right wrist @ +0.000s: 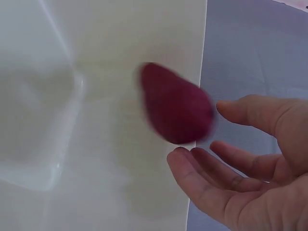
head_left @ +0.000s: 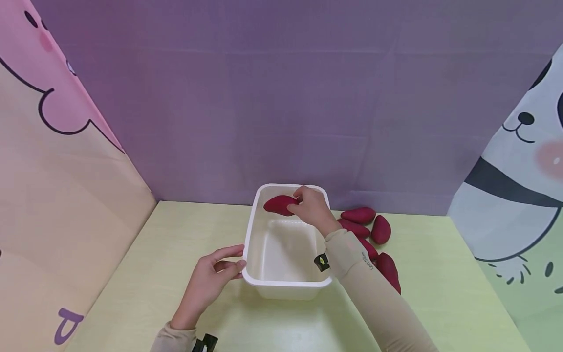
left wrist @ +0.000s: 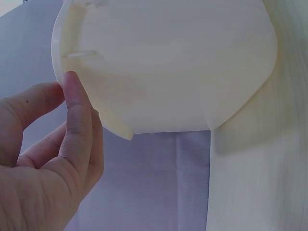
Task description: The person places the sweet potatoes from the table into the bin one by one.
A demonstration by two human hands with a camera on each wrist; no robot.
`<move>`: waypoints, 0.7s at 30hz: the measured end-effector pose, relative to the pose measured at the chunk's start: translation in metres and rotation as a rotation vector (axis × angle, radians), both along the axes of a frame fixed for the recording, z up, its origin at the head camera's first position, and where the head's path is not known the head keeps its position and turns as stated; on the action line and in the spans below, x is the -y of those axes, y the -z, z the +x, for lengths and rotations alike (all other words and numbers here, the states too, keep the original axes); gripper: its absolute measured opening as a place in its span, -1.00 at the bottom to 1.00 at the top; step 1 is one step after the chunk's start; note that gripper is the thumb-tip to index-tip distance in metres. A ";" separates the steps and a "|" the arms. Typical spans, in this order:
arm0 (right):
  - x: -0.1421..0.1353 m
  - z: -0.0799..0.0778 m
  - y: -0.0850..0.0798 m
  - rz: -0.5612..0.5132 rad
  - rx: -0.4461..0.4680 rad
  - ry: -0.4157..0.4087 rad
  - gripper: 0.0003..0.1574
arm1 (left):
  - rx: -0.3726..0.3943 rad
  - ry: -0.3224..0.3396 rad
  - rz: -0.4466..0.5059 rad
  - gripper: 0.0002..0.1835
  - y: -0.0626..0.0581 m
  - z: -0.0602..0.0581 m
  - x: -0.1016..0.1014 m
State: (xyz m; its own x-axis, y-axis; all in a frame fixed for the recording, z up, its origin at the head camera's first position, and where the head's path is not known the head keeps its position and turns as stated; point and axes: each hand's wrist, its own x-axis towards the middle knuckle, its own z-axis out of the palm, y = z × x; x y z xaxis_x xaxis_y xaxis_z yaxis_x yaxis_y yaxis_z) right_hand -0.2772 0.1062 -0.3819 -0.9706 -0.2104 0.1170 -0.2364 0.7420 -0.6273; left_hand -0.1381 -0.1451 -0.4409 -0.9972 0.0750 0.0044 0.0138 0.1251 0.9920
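A white plastic bin stands on the table. My left hand pinches its left rim between thumb and fingers; the left wrist view shows that hand at the edge of the bin. My right hand is over the far end of the bin beside a dark red sweet potato. In the right wrist view the sweet potato is blurred and seems apart from the fingertips, and the right hand has its fingers spread.
Several more dark red sweet potatoes lie in a loose group on the table right of the bin, partly behind my right forearm. A purple cloth wall rises at the table's back edge. Printed panels flank both sides.
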 end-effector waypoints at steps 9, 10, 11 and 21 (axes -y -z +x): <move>-0.002 0.004 -0.009 -0.010 0.017 0.014 -0.54 | -0.006 0.004 0.006 -0.62 -0.002 0.001 -0.001; -0.002 0.004 -0.011 -0.013 0.016 0.012 -0.54 | -0.006 0.004 0.007 -0.62 -0.001 0.001 -0.001; -0.003 0.005 -0.014 -0.021 0.020 0.010 -0.53 | -0.005 0.003 0.006 -0.62 -0.001 0.001 -0.002; -0.011 0.021 -0.045 -0.091 0.016 -0.055 -0.45 | 0.007 -0.011 -0.016 -0.62 -0.003 0.003 -0.003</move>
